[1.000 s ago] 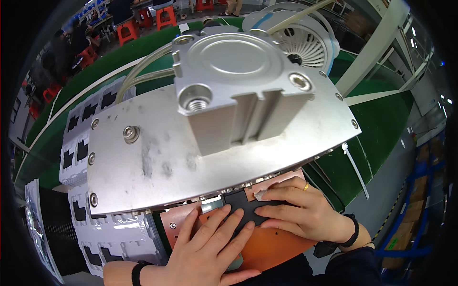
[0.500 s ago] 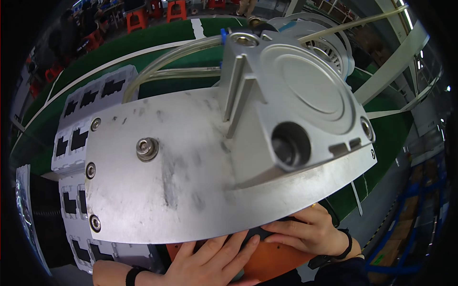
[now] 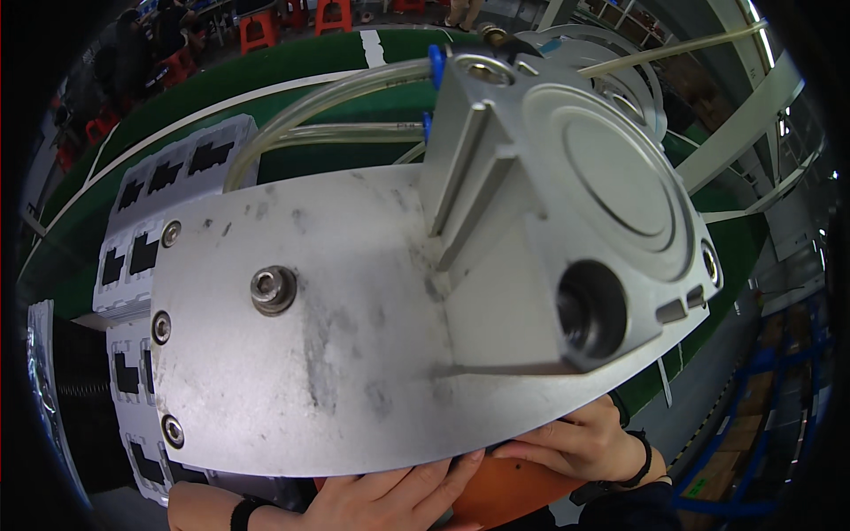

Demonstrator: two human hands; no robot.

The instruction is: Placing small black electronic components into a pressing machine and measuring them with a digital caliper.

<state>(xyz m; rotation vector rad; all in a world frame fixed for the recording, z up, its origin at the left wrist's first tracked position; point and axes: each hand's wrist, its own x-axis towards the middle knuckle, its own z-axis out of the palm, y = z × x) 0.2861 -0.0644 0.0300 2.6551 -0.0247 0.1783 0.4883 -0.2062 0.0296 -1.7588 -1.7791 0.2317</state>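
Note:
A big silvery machine head, a flat metal plate with a cylinder block bolted on, fills the middle and hides the work below it. At its near edge my left hand reaches under with fingers stretched out over an orange surface; the fingertips are partly hidden. From the right, my right hand comes under the same edge. Its fingers are bent close together by a dark piece, most of which the plate covers. What exactly they hold is hidden.
Stacked grey moulded trays with dark cut-outs stand left, on a green surface. Clear hoses run into the cylinder block. A white reel stands behind it. Blue shelving with boxes is at right; red stools far back.
The machine head looks larger and lower in view, its block shifted right. It covers more of my fingers and the dark piece. Both hands stay at the plate's near edge.

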